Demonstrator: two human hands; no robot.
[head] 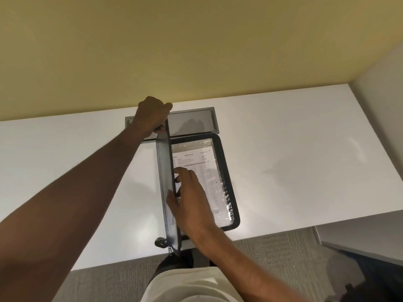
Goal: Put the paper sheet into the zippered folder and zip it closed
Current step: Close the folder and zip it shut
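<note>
A grey zippered folder [229, 188] lies open on the white desk [294, 166]. Its right half lies flat, and a printed paper sheet [205, 168] rests inside it under a clear sleeve. The left cover [166, 192] stands nearly upright on its edge. My left hand [152, 116] grips the far top corner of that raised cover. My right hand [187, 197] rests at the cover's inner edge over the paper, fingers spread and touching the cover. A black zipper pull [161, 242] hangs at the near bottom corner.
A grey metal cable hatch [194, 123] is set into the desk just behind the folder, against the yellow wall [196, 51]. The desk's near edge [109, 265] runs over grey carpet. A grey partition [381, 101] stands at the right.
</note>
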